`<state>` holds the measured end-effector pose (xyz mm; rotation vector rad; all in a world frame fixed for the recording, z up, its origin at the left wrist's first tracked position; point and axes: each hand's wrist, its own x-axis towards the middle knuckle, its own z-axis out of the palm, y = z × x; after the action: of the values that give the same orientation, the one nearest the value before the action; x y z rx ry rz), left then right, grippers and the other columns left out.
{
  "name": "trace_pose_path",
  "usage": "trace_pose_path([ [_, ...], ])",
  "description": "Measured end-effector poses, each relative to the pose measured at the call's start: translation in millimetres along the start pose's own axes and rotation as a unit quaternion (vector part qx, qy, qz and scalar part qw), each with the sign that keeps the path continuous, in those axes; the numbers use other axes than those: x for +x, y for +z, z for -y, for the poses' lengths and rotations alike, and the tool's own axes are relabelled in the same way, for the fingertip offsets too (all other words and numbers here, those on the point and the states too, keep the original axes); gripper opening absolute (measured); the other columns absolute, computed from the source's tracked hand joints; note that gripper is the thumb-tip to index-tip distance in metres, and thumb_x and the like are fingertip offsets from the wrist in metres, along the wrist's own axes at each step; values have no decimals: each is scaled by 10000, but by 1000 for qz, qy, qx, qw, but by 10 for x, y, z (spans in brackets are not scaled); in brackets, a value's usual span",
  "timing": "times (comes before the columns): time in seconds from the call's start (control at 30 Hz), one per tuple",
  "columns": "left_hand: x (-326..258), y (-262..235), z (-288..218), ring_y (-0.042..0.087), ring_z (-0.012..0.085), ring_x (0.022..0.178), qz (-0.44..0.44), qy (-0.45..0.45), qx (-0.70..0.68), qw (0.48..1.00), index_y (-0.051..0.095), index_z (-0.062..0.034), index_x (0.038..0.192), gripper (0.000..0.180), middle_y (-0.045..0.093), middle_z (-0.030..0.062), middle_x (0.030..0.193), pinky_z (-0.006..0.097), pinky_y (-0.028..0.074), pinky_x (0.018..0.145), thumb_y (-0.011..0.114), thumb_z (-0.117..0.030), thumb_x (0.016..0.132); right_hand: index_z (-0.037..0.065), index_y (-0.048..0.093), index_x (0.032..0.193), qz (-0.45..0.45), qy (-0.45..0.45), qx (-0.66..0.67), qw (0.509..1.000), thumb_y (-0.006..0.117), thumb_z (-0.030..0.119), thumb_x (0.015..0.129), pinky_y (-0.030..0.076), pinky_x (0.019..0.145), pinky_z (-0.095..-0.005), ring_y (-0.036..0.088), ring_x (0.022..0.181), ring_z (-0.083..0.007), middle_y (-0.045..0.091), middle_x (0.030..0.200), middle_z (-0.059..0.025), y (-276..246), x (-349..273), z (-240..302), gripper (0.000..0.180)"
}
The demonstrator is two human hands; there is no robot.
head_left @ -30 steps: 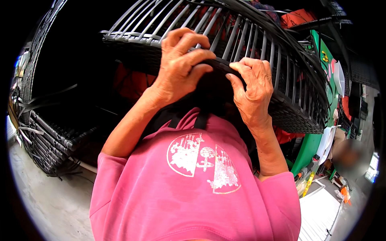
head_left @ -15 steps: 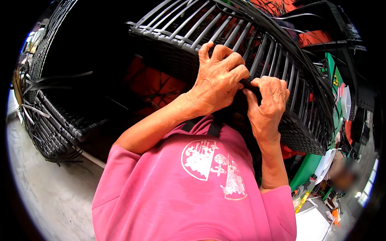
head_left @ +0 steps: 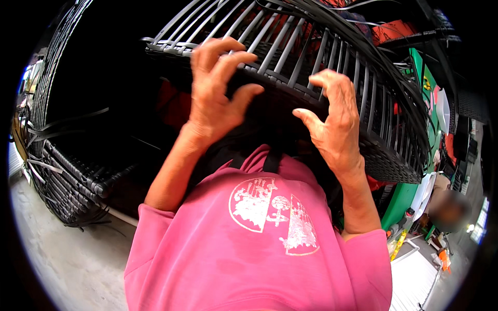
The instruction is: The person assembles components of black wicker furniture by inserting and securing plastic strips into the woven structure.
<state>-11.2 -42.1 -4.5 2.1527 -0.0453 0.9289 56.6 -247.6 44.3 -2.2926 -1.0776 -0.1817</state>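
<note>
A black woven-strand frame (head_left: 321, 57) with parallel slats arches in front of me at chest height. My left hand (head_left: 215, 90) is raised against its near edge, fingers spread and curled over the slats, thumb below the edge. My right hand (head_left: 332, 116) hovers just right of it at the same edge, fingers apart and bent, nothing between them. Both forearms rise from my pink shirt (head_left: 254, 243). I cannot tell what lies under the frame's edge, as it is in dark shadow.
A second black woven frame (head_left: 67, 176) with loose strand ends stands at the left on a grey concrete floor (head_left: 67, 259). Green metal supports (head_left: 402, 202) and white panels are at the lower right, where another person sits blurred.
My hands were pressed together, pinching a black strand at the frame's edge. They have come apart and opened, with fingers spread. The view has shifted slightly.
</note>
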Motion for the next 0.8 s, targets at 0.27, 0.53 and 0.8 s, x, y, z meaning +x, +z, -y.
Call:
trace_pose_path([
  [0.27,165,-209,333,456,266,1238,181,34,134,974,670,-146,1165,458,563,56,1232,426,272,1081,774,-313,751,85,674,1070,14,-1,-120,993,835,208,656,384,890,-410,495,1093,-255,531,1260,-69,194,136,71,461],
  [0.53,116,-205,396,487,223,1047,167,7,78,983,748,-212,1072,334,541,30,1008,394,278,1022,763,-307,753,97,712,958,-4,-16,-87,996,785,125,685,344,907,-390,538,1032,-209,617,1129,6,306,122,76,284],
  [0.8,3,-345,518,418,262,1292,28,-29,30,999,723,-161,1108,449,525,41,1303,402,377,1057,837,-235,679,92,685,1055,-36,-72,-84,993,799,135,650,349,902,-400,537,1030,-220,615,1135,-19,343,226,139,422],
])
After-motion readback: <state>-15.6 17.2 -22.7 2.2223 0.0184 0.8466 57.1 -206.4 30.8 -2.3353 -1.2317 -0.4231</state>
